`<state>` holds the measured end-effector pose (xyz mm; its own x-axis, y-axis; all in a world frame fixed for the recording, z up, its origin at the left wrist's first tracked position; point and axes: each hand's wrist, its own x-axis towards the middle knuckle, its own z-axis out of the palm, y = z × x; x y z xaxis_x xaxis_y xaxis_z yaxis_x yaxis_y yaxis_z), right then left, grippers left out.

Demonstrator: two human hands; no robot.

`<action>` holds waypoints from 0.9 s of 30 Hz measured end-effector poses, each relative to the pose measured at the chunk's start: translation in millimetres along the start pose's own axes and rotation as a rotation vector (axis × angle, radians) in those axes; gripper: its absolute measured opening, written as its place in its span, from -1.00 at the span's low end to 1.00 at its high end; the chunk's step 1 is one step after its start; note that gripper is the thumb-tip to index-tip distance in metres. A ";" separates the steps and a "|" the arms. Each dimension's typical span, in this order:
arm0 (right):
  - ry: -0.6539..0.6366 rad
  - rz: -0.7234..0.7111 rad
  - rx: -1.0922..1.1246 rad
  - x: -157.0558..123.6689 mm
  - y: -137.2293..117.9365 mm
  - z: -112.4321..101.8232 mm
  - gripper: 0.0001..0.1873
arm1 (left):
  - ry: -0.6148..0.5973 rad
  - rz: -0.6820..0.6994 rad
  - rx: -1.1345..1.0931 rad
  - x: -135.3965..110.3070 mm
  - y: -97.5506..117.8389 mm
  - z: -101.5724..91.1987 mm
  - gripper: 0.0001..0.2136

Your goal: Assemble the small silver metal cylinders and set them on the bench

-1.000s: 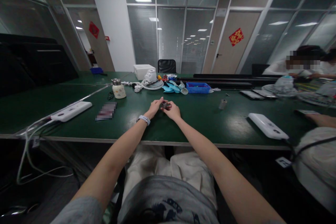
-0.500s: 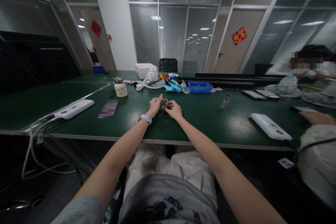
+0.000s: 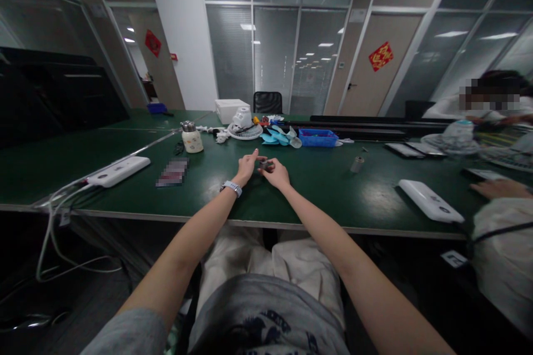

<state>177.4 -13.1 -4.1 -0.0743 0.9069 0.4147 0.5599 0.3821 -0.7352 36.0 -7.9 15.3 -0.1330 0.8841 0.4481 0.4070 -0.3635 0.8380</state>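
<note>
Just above the green table point(image 3: 320, 199), my right hand point(image 3: 277, 175) is closed around a small grey metal part point(image 3: 264, 164). It looks round, but my fingers hide much of it. My left hand point(image 3: 247, 167), with a watch point(image 3: 231, 187) on its wrist, is close beside the part on the left. Its thumb points up and a finger reaches to the part's top edge; whether it touches is too small to tell. Its other fingers are partly hidden. Further right, a small metal cylinder point(image 3: 357, 164) stands on the table, with a tiny pin-like piece point(image 3: 365, 149) behind it.
Behind my hands lie light-blue fan blades point(image 3: 278, 136), a white fan grille with its motor housing point(image 3: 245, 131), and a blue tray point(image 3: 318, 138). A cream bottle point(image 3: 192, 138) stands left. White power banks point(image 3: 430, 199) lie on both sides. A co-worker's hand point(image 3: 499, 188) rests at right.
My hands stay in nearly the same place, and the metal part is slightly turned between them. At the right, the co-worker's hand shows more fingers on the table.
</note>
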 end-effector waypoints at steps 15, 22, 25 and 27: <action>-0.009 0.002 -0.027 0.0 -1.2 -1.3 -0.66 | -0.020 0.068 0.000 4.3 -9.9 3.1 -0.72; 0.013 -0.010 -0.025 0.4 0.5 1.5 -0.64 | -0.040 0.056 -0.112 8.6 -17.3 2.9 -0.72; 0.011 -0.005 -0.013 0.6 0.8 2.1 -0.64 | -0.043 0.052 -0.136 6.7 -15.1 2.1 -0.71; 0.010 -0.004 -0.008 0.6 0.9 2.0 -0.65 | -0.032 0.033 -0.141 5.1 -12.9 1.2 -0.69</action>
<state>176.1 -11.8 -5.5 -0.0685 0.9036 0.4229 0.5659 0.3843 -0.7294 31.1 1.7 6.4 -0.0915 0.8790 0.4680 0.2793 -0.4284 0.8593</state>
